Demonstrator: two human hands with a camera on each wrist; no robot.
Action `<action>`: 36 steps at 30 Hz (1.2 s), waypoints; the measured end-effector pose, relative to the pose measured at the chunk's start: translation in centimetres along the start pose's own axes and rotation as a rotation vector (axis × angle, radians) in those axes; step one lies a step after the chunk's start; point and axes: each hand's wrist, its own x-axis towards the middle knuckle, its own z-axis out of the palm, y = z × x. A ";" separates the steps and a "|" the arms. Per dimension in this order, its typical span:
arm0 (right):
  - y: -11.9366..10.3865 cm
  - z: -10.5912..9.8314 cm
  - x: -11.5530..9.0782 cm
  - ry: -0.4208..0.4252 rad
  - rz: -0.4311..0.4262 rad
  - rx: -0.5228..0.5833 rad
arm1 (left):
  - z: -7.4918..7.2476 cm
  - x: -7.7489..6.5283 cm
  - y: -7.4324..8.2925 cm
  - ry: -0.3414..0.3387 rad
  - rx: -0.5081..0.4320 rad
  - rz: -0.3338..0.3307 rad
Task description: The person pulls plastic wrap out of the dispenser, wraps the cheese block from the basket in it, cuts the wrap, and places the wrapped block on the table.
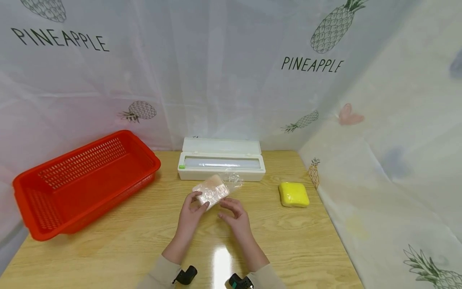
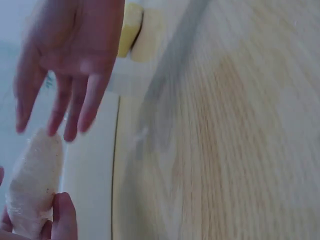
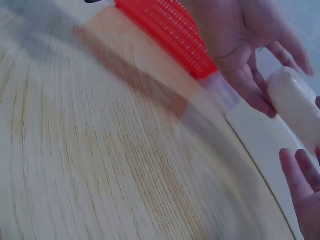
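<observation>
A pale pinkish block [image 1: 212,189], wrapped in shiny clear film, is held at its near left side by my left hand [image 1: 189,216]. In the right wrist view the left thumb and fingers grip one end of the block [image 3: 294,102]. Loose cling film [image 1: 234,179] sticks out from its far right side. My right hand [image 1: 239,220] hovers at the block's right, fingers slightly bent. In the left wrist view the right hand [image 2: 75,55] has its fingers spread apart, with nothing visibly pinched. Whether a fingertip touches the film is hard to tell.
Behind the hands stands a white cling film dispenser [image 1: 221,175], lid raised, film roll inside. A yellow film-wrapped block [image 1: 294,194] lies on the wooden table [image 1: 288,241] at right. The red plastic basket [image 1: 90,176] occupies the left side. A pineapple-print curtain [image 1: 223,80] hangs behind.
</observation>
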 end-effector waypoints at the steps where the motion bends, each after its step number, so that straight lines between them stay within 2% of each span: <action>1: -0.1 -0.2 -0.1 -0.026 -0.001 -0.020 | -0.3 0.3 0.1 0.010 0.000 0.004; 5: -1.4 -1.3 -0.3 -0.082 -0.034 -0.133 | -1.6 1.5 0.1 0.019 0.017 0.003; 7: -2.5 -1.9 -0.2 -0.099 -0.061 -0.179 | -2.3 2.0 0.2 0.006 0.034 -0.024; 13: -7.0 -3.4 0.9 -0.144 -0.072 -0.270 | -3.5 2.2 1.0 -0.108 -0.049 -0.090; 16: -8.0 -4.2 1.9 -0.160 -0.070 -0.319 | -3.6 2.3 1.2 -0.154 -0.064 -0.113; 19: -7.5 -4.7 3.1 -0.219 -0.067 -0.312 | -3.3 2.5 1.3 -0.206 0.004 -0.107; 21: -6.4 -5.0 3.9 -0.287 -0.041 -0.296 | -3.0 2.7 1.2 -0.247 0.068 -0.090; 24: -4.7 -5.1 4.8 -0.383 0.067 -0.253 | -2.6 3.0 1.1 -0.296 0.146 -0.054; 27: -3.5 -4.9 5.1 -0.443 0.193 -0.224 | -2.2 3.2 0.9 -0.327 0.156 -0.048; 30: -2.4 -4.7 5.1 -0.448 0.267 -0.204 | -1.9 3.1 0.6 -0.309 0.144 -0.050; 36: -0.8 -4.3 5.0 -0.399 0.286 -0.243 | -1.6 2.9 0.1 -0.227 0.124 -0.049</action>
